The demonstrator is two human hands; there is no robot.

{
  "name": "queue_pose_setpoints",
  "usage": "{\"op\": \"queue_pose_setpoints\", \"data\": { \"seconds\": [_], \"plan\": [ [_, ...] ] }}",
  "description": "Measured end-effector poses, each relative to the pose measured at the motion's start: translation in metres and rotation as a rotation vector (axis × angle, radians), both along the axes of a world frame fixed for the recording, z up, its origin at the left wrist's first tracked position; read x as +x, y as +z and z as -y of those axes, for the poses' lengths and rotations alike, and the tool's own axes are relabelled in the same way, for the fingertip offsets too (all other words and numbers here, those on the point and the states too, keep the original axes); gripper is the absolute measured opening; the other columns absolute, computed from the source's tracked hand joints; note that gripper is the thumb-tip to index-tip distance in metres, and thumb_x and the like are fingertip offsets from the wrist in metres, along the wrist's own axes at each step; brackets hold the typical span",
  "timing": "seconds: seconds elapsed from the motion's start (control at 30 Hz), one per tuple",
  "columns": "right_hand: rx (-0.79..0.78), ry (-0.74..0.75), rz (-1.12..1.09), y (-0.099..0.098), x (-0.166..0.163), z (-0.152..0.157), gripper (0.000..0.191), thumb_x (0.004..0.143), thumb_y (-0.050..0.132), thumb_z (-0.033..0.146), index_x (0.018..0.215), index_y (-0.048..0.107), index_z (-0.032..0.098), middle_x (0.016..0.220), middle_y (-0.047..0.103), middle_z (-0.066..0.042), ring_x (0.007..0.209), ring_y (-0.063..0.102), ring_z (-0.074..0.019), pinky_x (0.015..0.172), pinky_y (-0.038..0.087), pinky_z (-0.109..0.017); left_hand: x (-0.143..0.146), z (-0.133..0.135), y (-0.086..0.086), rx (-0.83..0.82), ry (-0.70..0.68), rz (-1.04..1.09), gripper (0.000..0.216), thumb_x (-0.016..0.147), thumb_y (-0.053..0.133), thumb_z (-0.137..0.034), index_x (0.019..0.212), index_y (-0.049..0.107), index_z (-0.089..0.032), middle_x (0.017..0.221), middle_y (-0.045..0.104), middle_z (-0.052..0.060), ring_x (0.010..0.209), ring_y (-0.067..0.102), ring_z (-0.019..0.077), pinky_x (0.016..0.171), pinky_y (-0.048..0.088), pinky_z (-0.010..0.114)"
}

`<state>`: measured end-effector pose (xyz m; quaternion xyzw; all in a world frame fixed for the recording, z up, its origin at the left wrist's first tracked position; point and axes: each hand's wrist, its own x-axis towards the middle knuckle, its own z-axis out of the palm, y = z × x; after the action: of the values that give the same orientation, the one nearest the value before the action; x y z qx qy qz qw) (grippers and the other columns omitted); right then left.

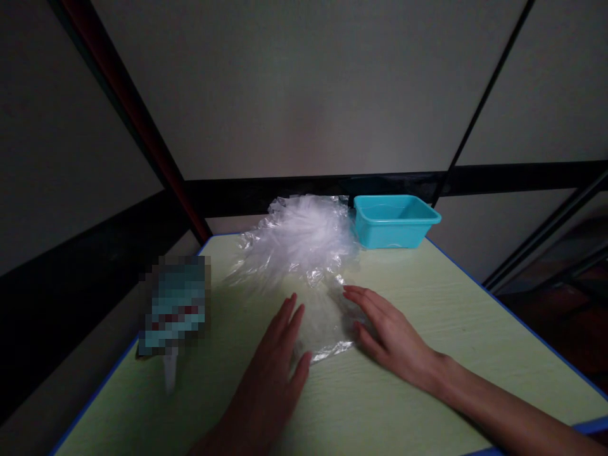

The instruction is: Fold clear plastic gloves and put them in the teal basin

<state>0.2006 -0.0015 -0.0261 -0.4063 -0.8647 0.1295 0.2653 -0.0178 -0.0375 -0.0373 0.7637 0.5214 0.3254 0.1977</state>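
A crumpled clear plastic bag (304, 253) lies on the pale green table (427, 380), bunched up at its far end and flattened toward me. My left hand (275, 373) rests flat on the table, fingers stretched out and touching the bag's near left edge. My right hand (387, 335) lies flat too, fingers extended onto the bag's right edge. Neither hand grips anything.
A turquoise plastic tub (394, 220) stands at the table's far edge, right of the bag. A blurred blue-and-white packet (175, 307) sits near the left edge. The table has a blue rim, and dark frame bars cross the wall behind.
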Motion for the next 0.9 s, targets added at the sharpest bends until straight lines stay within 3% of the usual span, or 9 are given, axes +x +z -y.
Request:
{"op": "queue_pose_setpoints", "data": {
  "seconds": [0.13,0.23,0.33,0.5,0.63,0.7,0.8,0.9],
  "plan": [
    [-0.065,0.139,0.232,0.001,0.000,0.017,0.058,0.087,0.043,0.035,0.137,0.027,0.010,0.143,0.024,-0.015,0.131,0.021,-0.0253,0.107,0.017,-0.046,0.007,0.022,-0.011,0.109,-0.210,-0.364,0.062,0.085,0.047,-0.028,0.139,0.021,-0.011,0.144,0.021,0.013,0.132,0.018,0.0258,0.106,0.021,0.040],
    [-0.114,0.203,0.313,-0.001,0.005,0.028,0.070,0.087,0.039,0.048,0.140,0.014,0.009,0.144,0.013,-0.016,0.133,0.012,-0.0265,0.108,0.014,-0.047,0.011,0.025,-0.016,0.126,-0.261,-0.470,0.067,0.083,0.050,-0.034,0.138,0.021,-0.008,0.143,0.020,0.016,0.131,0.019,0.0289,0.105,0.022,0.042],
    [-0.137,0.221,0.337,-0.001,0.010,0.036,0.074,0.087,0.040,0.049,0.140,0.008,0.009,0.144,0.007,-0.016,0.132,0.009,-0.0276,0.107,0.014,-0.049,0.011,0.023,-0.017,0.119,-0.270,-0.499,0.070,0.081,0.051,-0.037,0.139,0.022,-0.010,0.143,0.020,0.016,0.130,0.020,0.0298,0.104,0.023,0.042],
    [-0.089,0.275,0.349,-0.006,0.012,0.050,0.080,0.084,0.046,0.049,0.140,0.005,0.009,0.142,0.011,-0.018,0.131,0.016,-0.0303,0.104,0.022,-0.051,0.001,0.025,-0.018,0.112,-0.323,-0.566,0.077,0.078,0.053,-0.047,0.139,0.021,-0.011,0.142,0.022,0.015,0.129,0.024,0.0307,0.103,0.024,0.043],
    [0.088,0.209,0.402,-0.016,0.009,0.059,0.064,0.090,0.039,0.030,0.140,0.003,0.011,0.140,0.022,-0.015,0.128,0.026,-0.0260,0.101,0.032,-0.043,-0.006,0.026,-0.019,0.168,-0.323,-0.630,0.078,0.080,0.047,-0.053,0.139,0.019,-0.011,0.141,0.024,0.015,0.129,0.026,0.0295,0.102,0.026,0.043],
    [0.135,0.183,0.422,-0.017,0.006,0.059,0.067,0.090,0.038,0.036,0.139,0.003,0.009,0.139,0.023,-0.016,0.128,0.026,-0.0262,0.100,0.034,-0.041,-0.005,0.026,-0.019,0.195,-0.317,-0.645,0.080,0.079,0.048,-0.052,0.140,0.016,-0.012,0.142,0.024,0.014,0.129,0.025,0.0292,0.102,0.026,0.043],
    [0.127,0.197,0.420,-0.014,0.002,0.055,0.086,0.082,0.040,0.059,0.139,0.007,0.004,0.139,0.020,-0.021,0.128,0.024,-0.0310,0.100,0.034,-0.044,0.002,0.023,-0.019,0.204,-0.327,-0.664,0.077,0.079,0.048,-0.047,0.140,0.016,-0.010,0.142,0.024,0.014,0.129,0.025,0.0288,0.101,0.028,0.044],
    [0.097,0.207,0.416,-0.012,-0.001,0.050,0.085,0.082,0.039,0.059,0.139,0.009,0.003,0.138,0.020,-0.021,0.128,0.024,-0.0315,0.100,0.032,-0.045,0.008,0.020,-0.018,0.163,-0.353,-0.699,0.073,0.079,0.048,-0.045,0.137,0.024,-0.008,0.141,0.025,0.015,0.128,0.027,0.0295,0.099,0.031,0.045]
  ]
}}
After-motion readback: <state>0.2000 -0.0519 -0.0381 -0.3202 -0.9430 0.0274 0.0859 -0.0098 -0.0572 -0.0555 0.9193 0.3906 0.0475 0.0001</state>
